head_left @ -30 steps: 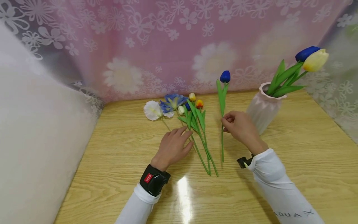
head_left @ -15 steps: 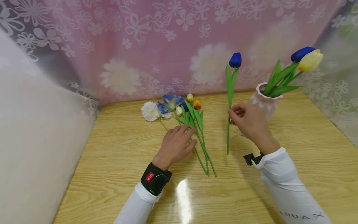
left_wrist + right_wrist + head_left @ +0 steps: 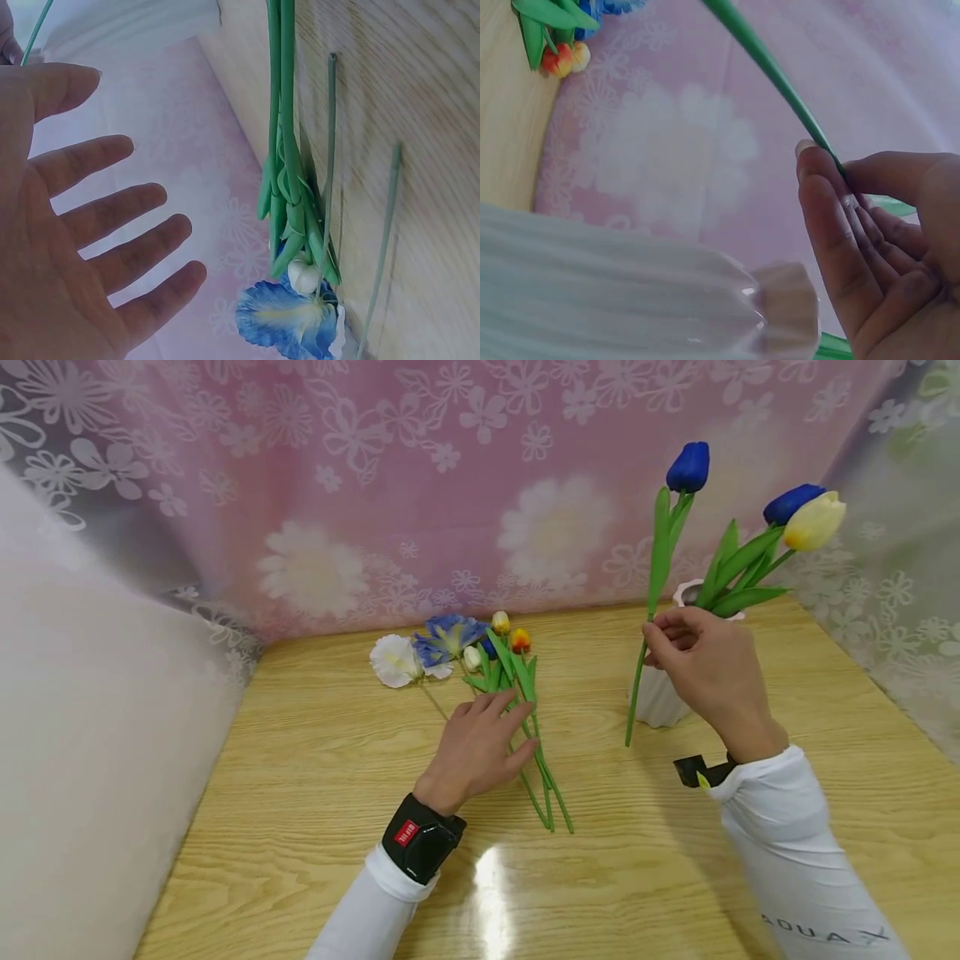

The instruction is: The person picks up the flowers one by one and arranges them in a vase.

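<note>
My right hand (image 3: 712, 677) pinches the green stem of a blue tulip (image 3: 688, 467) between thumb and fingertips. The tulip is off the table, slightly tilted, its stem end in front of the pale pink vase (image 3: 660, 702). That vase, partly hidden behind the hand, holds a blue tulip (image 3: 793, 503) and a cream-yellow tulip (image 3: 816, 522). In the right wrist view the ribbed vase (image 3: 630, 285) lies close beside the hand (image 3: 885, 247). My left hand (image 3: 480, 750) hovers over the lying stems; in the left wrist view its fingers (image 3: 124, 206) are spread, holding nothing.
Several flowers lie on the wooden table (image 3: 300, 827): a white flower (image 3: 395, 661), a blue-yellow flower (image 3: 450, 639), an orange tulip (image 3: 521, 640) and a small yellow-white tulip (image 3: 500, 622). A pink floral curtain (image 3: 450, 510) hangs behind, a white wall (image 3: 97, 710) at left.
The right hand has lifted the blue tulip and carried it rightward to the vase, tilting it a little. The left hand has stayed nearly in place over the stems.
</note>
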A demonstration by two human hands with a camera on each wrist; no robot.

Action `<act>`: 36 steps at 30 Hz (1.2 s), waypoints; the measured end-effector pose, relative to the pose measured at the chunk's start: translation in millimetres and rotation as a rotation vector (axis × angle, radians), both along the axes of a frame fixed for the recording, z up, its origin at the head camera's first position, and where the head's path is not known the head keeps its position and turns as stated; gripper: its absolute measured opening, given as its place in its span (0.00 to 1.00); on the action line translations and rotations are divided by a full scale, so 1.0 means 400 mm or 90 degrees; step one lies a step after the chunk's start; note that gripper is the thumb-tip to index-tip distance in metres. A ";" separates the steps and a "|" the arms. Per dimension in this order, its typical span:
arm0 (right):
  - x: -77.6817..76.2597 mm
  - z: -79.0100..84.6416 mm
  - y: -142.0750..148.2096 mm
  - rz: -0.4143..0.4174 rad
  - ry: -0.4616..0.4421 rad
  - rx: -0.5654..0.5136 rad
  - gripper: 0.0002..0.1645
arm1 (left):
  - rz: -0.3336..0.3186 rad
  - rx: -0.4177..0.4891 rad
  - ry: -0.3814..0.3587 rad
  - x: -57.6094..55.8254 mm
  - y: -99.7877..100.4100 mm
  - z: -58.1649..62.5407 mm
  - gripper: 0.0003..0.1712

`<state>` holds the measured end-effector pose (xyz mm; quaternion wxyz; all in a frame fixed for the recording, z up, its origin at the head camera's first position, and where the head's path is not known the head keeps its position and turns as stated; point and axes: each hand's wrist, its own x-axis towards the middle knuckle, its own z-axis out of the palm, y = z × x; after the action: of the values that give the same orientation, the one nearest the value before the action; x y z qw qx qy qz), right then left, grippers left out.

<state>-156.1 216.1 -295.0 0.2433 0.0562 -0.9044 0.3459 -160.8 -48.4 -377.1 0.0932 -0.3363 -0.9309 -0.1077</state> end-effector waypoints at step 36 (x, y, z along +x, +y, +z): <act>0.003 0.148 0.123 -0.159 0.351 -0.153 0.12 | -0.066 -0.008 0.054 -0.019 0.099 0.069 0.26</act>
<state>-155.0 265.2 -235.7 0.5243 0.0069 -0.7571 0.3897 -168.4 -8.9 -349.4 0.1244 -0.3891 -0.9081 -0.0921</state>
